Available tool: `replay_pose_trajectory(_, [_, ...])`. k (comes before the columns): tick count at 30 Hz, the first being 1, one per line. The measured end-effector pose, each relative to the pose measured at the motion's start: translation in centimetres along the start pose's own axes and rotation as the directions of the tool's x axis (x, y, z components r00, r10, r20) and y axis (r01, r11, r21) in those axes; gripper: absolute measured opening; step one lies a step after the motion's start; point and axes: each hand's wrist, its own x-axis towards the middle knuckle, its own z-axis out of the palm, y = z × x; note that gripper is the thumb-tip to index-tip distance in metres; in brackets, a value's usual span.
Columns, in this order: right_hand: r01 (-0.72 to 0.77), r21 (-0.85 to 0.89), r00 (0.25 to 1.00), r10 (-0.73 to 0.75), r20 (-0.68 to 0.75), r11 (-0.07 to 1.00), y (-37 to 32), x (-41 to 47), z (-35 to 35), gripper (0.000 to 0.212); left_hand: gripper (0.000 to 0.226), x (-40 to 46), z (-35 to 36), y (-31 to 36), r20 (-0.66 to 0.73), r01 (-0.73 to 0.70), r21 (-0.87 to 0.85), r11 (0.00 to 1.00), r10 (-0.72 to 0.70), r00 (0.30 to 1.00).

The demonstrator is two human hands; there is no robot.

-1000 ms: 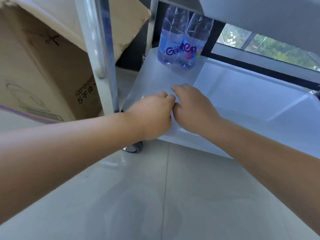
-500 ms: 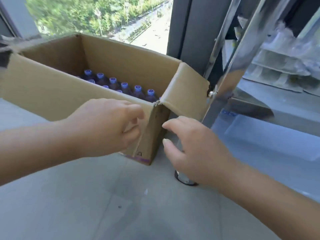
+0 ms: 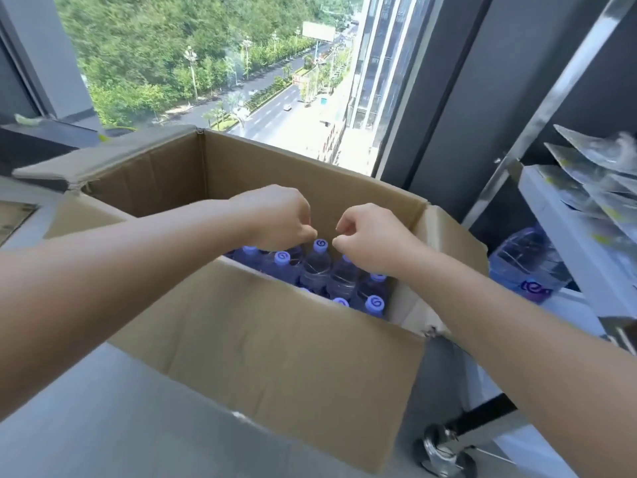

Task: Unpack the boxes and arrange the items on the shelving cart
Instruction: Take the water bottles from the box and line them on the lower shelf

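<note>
Above the open cardboard box, the fingers of the left hand and those of the right hand were curled tight. Whether they pinched anything could not be told. Directly beneath them, water bottles with purple caps stood upright inside the box. The box rested on the floor, just beside the shelving cart. On the cart's lower shelf stood another bottle; flat packets lay stacked on the shelf above.
</note>
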Motion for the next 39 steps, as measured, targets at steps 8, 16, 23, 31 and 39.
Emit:
replay_pose_trajectory(8, [-0.198, -0.090, 0.945, 0.214, 0.245, 0.976, 2.6, 9.3, 5.1, 0.019, 0.020, 9.8, 4.0, -2.1, 0.216, -0.078, 0.171, 0.982, 0.040, 0.976])
replay_pose_trajectory(16, [-0.232, 0.002, 0.910, 0.216, 0.355, 0.973, 4.3, 11.4, 11.1, 0.014, 0.022, 14.4, 9.9, -3.9, 0.286, -0.172, 0.240, 0.955, 0.100, 0.953])
replay_pose_trajectory(23, [-0.086, -0.072, 0.836, 0.111, 0.538, 0.994, 4.9, 10.6, 12.5, 0.035, 0.048, 14.8, 13.9, -4.6, 0.523, -0.120, 0.214, 0.969, -0.010, 0.853])
replay_pose_trajectory(31, [0.152, -0.158, 0.754, -0.011, 0.656, 0.976, 4.4, 10.1, 15.0, 0.028, 0.044, 14.5, 14.4, -4.2, 0.483, -0.098, 0.277, 0.956, -0.050, 0.874])
replay_pose_trajectory(39, [0.066, -0.135, 0.876, 0.008, 0.483, 0.989, 5.1, 11.0, 11.1, 0.019, 0.033, 16.0, 9.8, -4.1, 0.452, -0.213, 0.222, 0.951, 0.093, 0.887])
